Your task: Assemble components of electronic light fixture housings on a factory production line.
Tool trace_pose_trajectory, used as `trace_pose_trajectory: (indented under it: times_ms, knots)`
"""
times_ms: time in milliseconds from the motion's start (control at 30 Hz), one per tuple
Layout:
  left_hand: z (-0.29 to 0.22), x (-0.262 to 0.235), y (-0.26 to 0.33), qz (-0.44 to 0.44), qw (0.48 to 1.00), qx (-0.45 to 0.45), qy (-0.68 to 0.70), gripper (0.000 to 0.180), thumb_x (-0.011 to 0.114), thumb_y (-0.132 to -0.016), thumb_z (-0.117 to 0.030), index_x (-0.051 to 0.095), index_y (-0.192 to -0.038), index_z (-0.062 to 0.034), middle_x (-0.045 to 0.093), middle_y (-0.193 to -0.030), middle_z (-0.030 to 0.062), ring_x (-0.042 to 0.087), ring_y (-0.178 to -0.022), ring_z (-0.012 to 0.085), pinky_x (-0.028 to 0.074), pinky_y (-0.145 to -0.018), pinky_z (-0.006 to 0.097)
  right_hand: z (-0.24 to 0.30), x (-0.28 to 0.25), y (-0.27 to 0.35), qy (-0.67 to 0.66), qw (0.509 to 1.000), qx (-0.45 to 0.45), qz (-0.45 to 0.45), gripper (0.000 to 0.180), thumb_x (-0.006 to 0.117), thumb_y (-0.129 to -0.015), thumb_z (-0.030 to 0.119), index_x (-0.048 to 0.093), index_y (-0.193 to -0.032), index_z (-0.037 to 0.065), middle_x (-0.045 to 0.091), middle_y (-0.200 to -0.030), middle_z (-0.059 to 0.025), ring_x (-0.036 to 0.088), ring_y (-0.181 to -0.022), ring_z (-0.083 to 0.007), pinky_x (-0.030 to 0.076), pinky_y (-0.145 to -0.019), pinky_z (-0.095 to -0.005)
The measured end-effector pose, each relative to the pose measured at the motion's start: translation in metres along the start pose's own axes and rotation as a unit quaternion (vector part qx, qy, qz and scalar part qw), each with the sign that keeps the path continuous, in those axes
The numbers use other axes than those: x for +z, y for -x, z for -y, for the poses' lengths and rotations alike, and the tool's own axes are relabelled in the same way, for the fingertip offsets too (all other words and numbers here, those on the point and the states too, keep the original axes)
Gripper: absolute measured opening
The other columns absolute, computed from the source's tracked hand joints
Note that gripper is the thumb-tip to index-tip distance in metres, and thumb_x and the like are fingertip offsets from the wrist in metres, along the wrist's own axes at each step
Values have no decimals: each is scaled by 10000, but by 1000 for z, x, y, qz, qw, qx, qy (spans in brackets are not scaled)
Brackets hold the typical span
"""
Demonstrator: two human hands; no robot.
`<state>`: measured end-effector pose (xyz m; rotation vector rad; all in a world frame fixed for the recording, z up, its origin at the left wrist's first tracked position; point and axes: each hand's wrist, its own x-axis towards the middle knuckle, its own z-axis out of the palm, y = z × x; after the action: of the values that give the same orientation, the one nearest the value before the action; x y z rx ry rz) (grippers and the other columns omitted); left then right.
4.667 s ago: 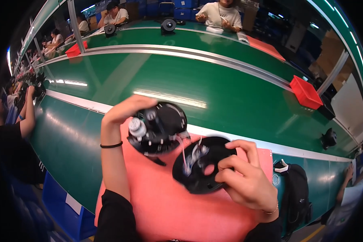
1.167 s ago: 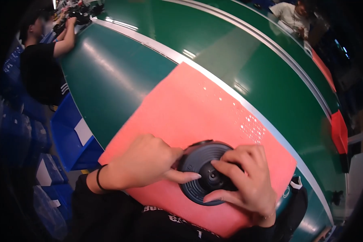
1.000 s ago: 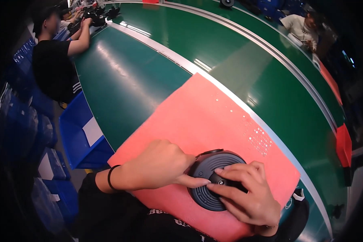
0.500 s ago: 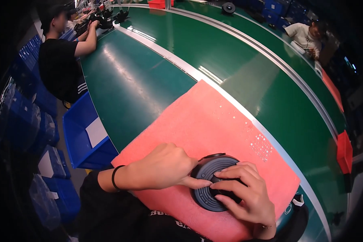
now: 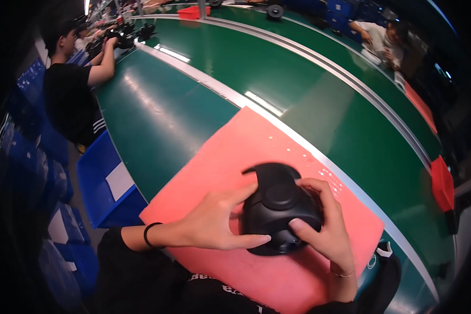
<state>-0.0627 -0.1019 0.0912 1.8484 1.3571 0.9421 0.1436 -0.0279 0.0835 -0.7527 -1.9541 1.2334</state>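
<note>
A glossy black rounded plastic device (image 5: 277, 209), with a curved flap-like part on top and a round lens-like spot low on its front, is between my hands over a pink foam mat (image 5: 193, 178). My right hand (image 5: 327, 225) grips its right side, thumb on the front and fingers round the far edge. On the left, my left hand (image 5: 214, 217) cups the device, fingertips against its upper side and thumb stretched along the lower edge. The device's underside is hidden. I cannot tell whether it rests on the mat or is lifted slightly.
The mat lies on a green worktop (image 5: 167, 115) beside a metal rail (image 5: 264, 108) and a green conveyor belt (image 5: 340, 120). A blue bin (image 5: 97, 186) stands at left. One co-worker (image 5: 70, 89) handles black parts at far left; another person (image 5: 384, 42) sits across the belt. A red bin (image 5: 441, 183) is at right.
The device has been turned over: its grey ridged round face showed before, and now its black rounded body does. Both hands have shifted from that face to the device's sides.
</note>
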Motion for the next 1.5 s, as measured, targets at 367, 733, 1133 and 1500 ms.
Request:
trace_pose_trajectory:
  times_ms: [367,733,1133,1500]
  knots:
    - [-17,10,-35,-46,983,154,-87,695,781,-588,-258,492,-1122,80,601,-747,147,623,-621,234,491,-552,281,-24,-16,-2,62,973,-167,-146,680,834,-530,344,568,-1021,-45,649,-906,-159,654,-833,-245,513,-756,-311]
    - [2,9,-80,183,918,-270,226,651,543,-789,-536,555,-1143,10,596,-1056,123,562,-994,226,460,-827,353,12,-38,8,185,982,-23,-27,985,755,-586,472,303,-1323,-2,415,-1274,-241,435,-1173,-383,396,-932,-424]
    - [32,26,-38,-39,988,90,-117,958,691,-677,-519,272,-1332,41,302,-1368,255,324,-1254,404,340,-993,453,-8,-41,-7,190,977,-17,91,969,804,-476,270,370,-1313,49,392,-1236,-161,413,-1166,-318,352,-969,-396]
    - [41,74,-27,-110,980,154,58,1059,798,-512,-238,184,-1341,-3,294,-1302,198,328,-1193,382,346,-969,463,-9,-41,-3,34,989,33,140,1019,816,-438,257,357,-1320,33,366,-1237,-143,365,-1195,-293,261,-1019,-380]
